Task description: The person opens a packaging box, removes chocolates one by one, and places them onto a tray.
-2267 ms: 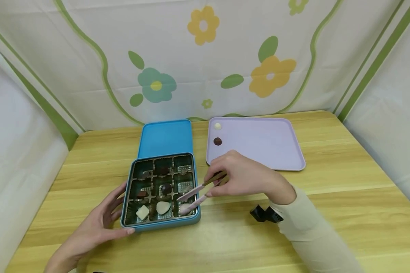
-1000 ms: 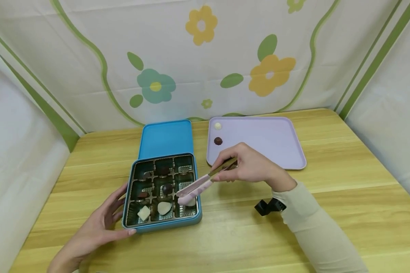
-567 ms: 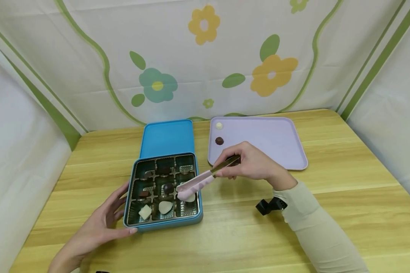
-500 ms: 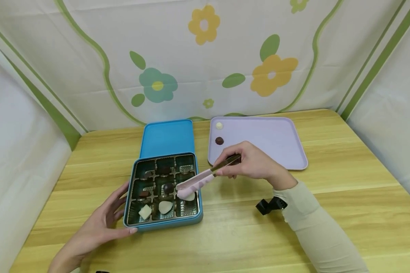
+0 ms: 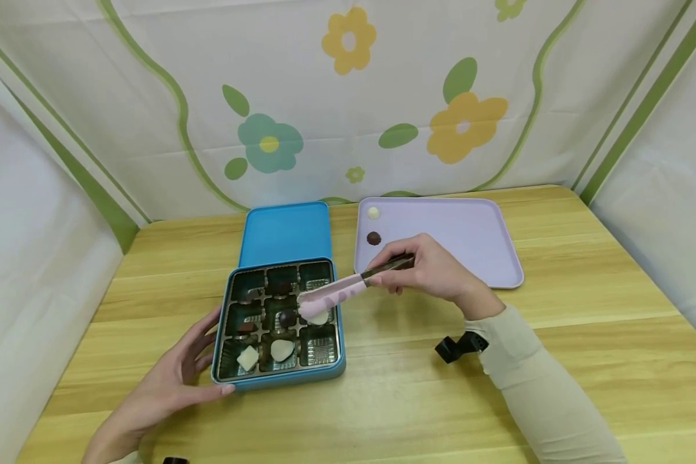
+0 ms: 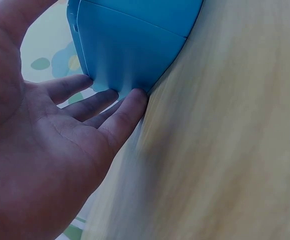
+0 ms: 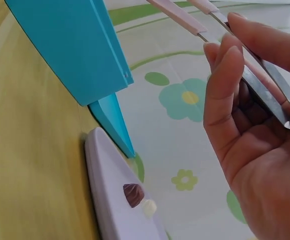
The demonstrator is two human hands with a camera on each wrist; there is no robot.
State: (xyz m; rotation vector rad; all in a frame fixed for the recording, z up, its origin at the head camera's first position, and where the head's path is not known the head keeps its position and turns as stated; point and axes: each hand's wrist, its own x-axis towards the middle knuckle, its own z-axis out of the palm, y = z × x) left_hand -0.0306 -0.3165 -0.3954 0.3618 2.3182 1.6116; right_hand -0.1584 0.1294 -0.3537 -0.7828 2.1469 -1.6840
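Observation:
My right hand (image 5: 423,270) pinches pink-tipped metal tongs (image 5: 333,295); the metal arms show between thumb and fingers in the right wrist view. At the tong tips is a white chocolate (image 5: 319,318), partly hidden, over the right side of the blue tin (image 5: 290,379). My left hand (image 5: 165,380) rests against the tin's left side with its thumb at the front edge. In the left wrist view its extended fingertips touch the blue wall. Inside the tin's divided insert lie a white square chocolate (image 5: 247,358), a rounded white one (image 5: 282,350) and several dark ones, including a ball (image 5: 287,318).
Behind the tin lies its blue lid (image 5: 286,229). A lilac tray (image 5: 441,238) at the back right bears a small white chocolate (image 5: 374,212) and a dark one (image 5: 374,238). A floral cloth (image 5: 301,77) hangs behind the wooden table (image 5: 406,399).
The tongs have closed on the white chocolate in the front right compartment and lifted it up and back. That compartment now shows bare. My left hand has stayed at the tin.

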